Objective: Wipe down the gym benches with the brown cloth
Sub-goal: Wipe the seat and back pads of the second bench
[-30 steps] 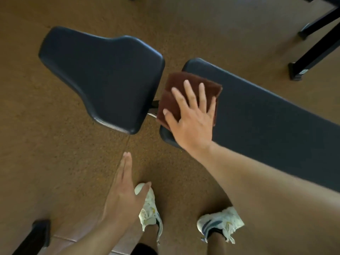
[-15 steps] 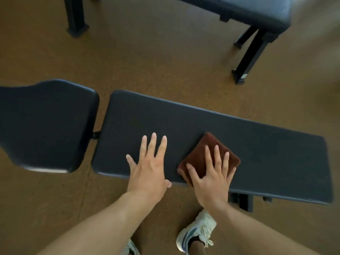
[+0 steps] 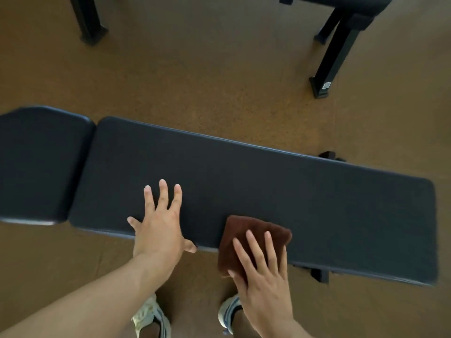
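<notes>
two hands on long pad (image 3: 268,186): left hand (image 3: 159,228) flat, splayed, bracing; right hand (image 3: 263,272) flat, pressing brown cloth (image 3: 246,237) at near edge. advice: overlap strokes outward, even pressure.

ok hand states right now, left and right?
Left hand: open, fingers spread flat on the long bench pad, holding nothing.
Right hand: open, straight fingers pressing the brown cloth onto the pad's near edge.

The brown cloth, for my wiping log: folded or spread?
Folded: the brown cloth is a compact thick square under the right hand.
</notes>
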`<control>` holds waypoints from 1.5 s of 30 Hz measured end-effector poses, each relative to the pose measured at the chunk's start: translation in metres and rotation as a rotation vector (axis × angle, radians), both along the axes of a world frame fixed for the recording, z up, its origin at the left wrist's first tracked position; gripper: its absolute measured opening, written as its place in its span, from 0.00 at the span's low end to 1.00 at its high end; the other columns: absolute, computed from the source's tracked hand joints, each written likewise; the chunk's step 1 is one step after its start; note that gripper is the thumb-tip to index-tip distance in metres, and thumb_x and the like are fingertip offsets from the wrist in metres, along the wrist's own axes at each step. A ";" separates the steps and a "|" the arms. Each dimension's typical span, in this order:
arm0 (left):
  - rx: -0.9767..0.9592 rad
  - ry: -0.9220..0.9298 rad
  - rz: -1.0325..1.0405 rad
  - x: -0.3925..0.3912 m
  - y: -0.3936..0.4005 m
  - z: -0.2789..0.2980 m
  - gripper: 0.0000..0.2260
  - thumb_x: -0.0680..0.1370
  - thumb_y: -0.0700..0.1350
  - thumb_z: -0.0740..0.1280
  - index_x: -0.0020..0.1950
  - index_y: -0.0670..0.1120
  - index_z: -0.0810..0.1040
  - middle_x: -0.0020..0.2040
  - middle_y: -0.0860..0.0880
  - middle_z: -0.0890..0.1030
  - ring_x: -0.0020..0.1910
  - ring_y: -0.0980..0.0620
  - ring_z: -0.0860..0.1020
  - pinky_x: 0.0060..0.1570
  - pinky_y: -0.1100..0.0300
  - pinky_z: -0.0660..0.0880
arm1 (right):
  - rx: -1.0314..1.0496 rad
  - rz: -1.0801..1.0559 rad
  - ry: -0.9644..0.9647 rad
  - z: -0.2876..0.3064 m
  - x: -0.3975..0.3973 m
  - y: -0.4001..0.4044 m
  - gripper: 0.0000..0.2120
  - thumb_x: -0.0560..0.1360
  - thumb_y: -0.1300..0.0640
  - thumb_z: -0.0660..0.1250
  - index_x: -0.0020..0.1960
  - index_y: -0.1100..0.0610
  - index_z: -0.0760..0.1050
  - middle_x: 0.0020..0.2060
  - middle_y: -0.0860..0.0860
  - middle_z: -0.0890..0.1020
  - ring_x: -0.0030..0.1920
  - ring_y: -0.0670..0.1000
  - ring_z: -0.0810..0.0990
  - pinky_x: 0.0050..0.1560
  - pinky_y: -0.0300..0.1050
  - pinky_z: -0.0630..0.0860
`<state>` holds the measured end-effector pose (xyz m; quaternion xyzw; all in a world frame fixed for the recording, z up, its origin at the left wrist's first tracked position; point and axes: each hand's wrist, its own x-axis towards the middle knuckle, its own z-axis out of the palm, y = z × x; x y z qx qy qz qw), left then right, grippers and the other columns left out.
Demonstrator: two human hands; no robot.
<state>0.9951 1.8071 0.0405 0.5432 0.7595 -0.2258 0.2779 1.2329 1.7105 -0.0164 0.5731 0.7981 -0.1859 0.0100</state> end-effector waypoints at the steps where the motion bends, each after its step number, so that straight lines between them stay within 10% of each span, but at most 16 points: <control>1: -0.003 0.013 0.001 0.002 0.001 0.000 0.65 0.64 0.66 0.79 0.82 0.53 0.34 0.82 0.48 0.34 0.81 0.40 0.35 0.72 0.32 0.63 | -0.019 0.024 -0.005 -0.002 0.001 0.012 0.34 0.81 0.34 0.60 0.84 0.39 0.55 0.85 0.43 0.55 0.85 0.58 0.51 0.78 0.71 0.54; 10: 0.016 0.018 0.035 0.005 0.001 -0.002 0.65 0.62 0.63 0.81 0.82 0.53 0.36 0.83 0.49 0.35 0.82 0.42 0.36 0.72 0.32 0.61 | -0.039 -0.142 -0.048 -0.006 -0.048 0.213 0.34 0.83 0.31 0.48 0.85 0.40 0.46 0.86 0.47 0.48 0.85 0.58 0.38 0.80 0.71 0.38; 18: 0.057 0.017 -0.037 0.004 -0.004 0.000 0.64 0.65 0.63 0.79 0.82 0.49 0.35 0.83 0.45 0.36 0.81 0.37 0.37 0.71 0.31 0.64 | -0.118 -0.103 -0.064 0.003 0.022 0.023 0.31 0.84 0.36 0.51 0.85 0.42 0.51 0.85 0.45 0.50 0.85 0.57 0.42 0.79 0.74 0.52; 27: 0.120 -0.001 0.004 0.003 -0.007 -0.006 0.65 0.63 0.63 0.81 0.83 0.52 0.37 0.84 0.47 0.38 0.82 0.39 0.38 0.72 0.32 0.63 | -0.128 -0.323 -0.050 0.011 -0.096 0.159 0.43 0.78 0.24 0.49 0.85 0.42 0.42 0.85 0.48 0.41 0.83 0.59 0.31 0.77 0.74 0.33; 38: 0.485 -0.276 0.187 0.045 -0.188 -0.039 0.46 0.78 0.59 0.67 0.84 0.46 0.39 0.84 0.48 0.39 0.83 0.47 0.40 0.80 0.47 0.47 | 0.045 0.743 0.155 -0.005 -0.053 0.116 0.26 0.85 0.39 0.57 0.81 0.40 0.63 0.83 0.44 0.60 0.86 0.55 0.47 0.83 0.68 0.46; 45: 0.533 -0.399 -0.085 0.127 -0.090 -0.013 0.50 0.71 0.50 0.78 0.84 0.48 0.50 0.85 0.48 0.44 0.83 0.45 0.43 0.79 0.39 0.49 | -0.099 0.022 0.015 0.010 0.098 0.058 0.28 0.84 0.37 0.54 0.83 0.37 0.55 0.84 0.42 0.55 0.85 0.52 0.42 0.82 0.69 0.51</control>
